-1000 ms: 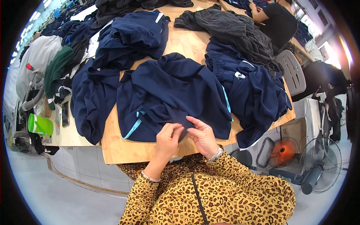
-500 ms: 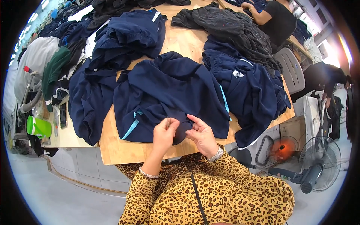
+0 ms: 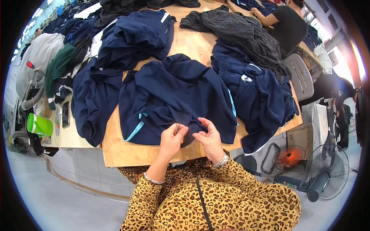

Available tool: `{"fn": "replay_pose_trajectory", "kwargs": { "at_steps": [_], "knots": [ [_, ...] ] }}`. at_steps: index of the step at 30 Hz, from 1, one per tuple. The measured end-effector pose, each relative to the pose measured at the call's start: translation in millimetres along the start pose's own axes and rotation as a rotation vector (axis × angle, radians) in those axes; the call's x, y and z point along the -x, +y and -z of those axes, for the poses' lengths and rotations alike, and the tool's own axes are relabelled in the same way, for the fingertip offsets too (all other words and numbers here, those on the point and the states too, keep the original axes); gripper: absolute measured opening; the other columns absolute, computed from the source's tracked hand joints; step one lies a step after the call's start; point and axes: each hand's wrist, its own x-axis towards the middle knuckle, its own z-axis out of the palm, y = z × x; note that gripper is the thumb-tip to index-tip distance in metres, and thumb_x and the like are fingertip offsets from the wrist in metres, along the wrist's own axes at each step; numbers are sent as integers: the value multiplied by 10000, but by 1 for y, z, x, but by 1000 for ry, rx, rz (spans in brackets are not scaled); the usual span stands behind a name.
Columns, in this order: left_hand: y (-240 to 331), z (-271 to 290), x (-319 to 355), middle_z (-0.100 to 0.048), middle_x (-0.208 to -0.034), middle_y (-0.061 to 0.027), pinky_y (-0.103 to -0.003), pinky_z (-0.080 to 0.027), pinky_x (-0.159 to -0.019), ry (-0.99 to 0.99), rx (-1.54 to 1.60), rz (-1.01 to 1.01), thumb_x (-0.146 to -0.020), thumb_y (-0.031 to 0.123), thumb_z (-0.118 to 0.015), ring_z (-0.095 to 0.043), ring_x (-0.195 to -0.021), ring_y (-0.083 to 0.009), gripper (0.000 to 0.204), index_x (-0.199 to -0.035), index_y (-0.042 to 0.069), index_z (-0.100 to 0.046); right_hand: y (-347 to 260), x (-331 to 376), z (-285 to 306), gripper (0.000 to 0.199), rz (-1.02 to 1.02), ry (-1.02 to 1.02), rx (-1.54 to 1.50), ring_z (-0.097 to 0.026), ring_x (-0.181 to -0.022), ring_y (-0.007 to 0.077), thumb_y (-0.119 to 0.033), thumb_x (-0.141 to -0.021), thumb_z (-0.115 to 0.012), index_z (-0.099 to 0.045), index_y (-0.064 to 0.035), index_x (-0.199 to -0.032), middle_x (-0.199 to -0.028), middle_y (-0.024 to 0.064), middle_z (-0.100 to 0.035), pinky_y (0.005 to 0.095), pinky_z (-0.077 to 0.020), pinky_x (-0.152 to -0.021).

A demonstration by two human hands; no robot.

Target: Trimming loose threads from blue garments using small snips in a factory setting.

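Note:
A navy garment (image 3: pixel 173 88) with light blue trim lies bunched at the table's near edge. My left hand (image 3: pixel 172 139) is over its front part, thumb and forefinger pressed together; whatever is between them is too small to make out. Close by on the right, my right hand (image 3: pixel 209 141) pinches a fold of the same garment between thumb and fingers. A dark rounded part of the cloth hangs between the two hands, just over the table edge.
Navy garments are heaped at left (image 3: pixel 135 38) and right (image 3: pixel 254 96) of the wooden table (image 3: pixel 123 152). A dark grey pile (image 3: pixel 239 30) lies behind. A green bucket (image 3: pixel 39 125) stands left; a standing fan (image 3: pixel 325 175) is right. A person (image 3: pixel 287 27) sits at the far right.
My left hand has shifted slightly right, and its pinched fingertips are nearer my right hand. The right hand keeps its pinch on the garment. The whole view has moved a little.

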Motion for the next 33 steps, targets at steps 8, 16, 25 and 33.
{"fn": "replay_pose_trajectory", "kwargs": {
  "at_steps": [8,16,25,33],
  "knots": [
    [2,10,5,-566,-692,14,-187,-380,-485,84,-16,11,-847,137,-651,-493,-560,-44,141,-894,6,-632,-7,-2,3,581,34,-28,-27,-503,-811,37,114,-760,-633,-445,-25,-1292,-1289,55,-456,175,-463,-761],
    [15,-9,8,-556,-778,-47,-240,-415,-529,82,-606,-569,-799,87,-684,-508,-600,-107,135,-909,16,-646,-8,-1,0,485,73,-148,118,-506,-776,-7,94,-826,-555,-469,-9,-1291,-1083,14,-569,152,-423,-687],
    [12,-6,2,-554,-750,-70,-261,-411,-538,42,-386,-395,-809,105,-663,-509,-587,-143,115,-837,-1,-630,-5,-4,1,221,218,-142,310,-574,-841,70,51,-833,-596,-649,29,-1046,-1090,44,-588,187,-464,-743],
    [18,-3,0,-563,-733,-26,-235,-396,-555,4,-262,-267,-812,104,-676,-482,-621,-77,116,-825,-8,-650,-7,-10,1,122,398,-92,563,-602,-821,112,16,-807,-643,-670,30,-925,-949,62,-629,220,-487,-713]
  ]
}}
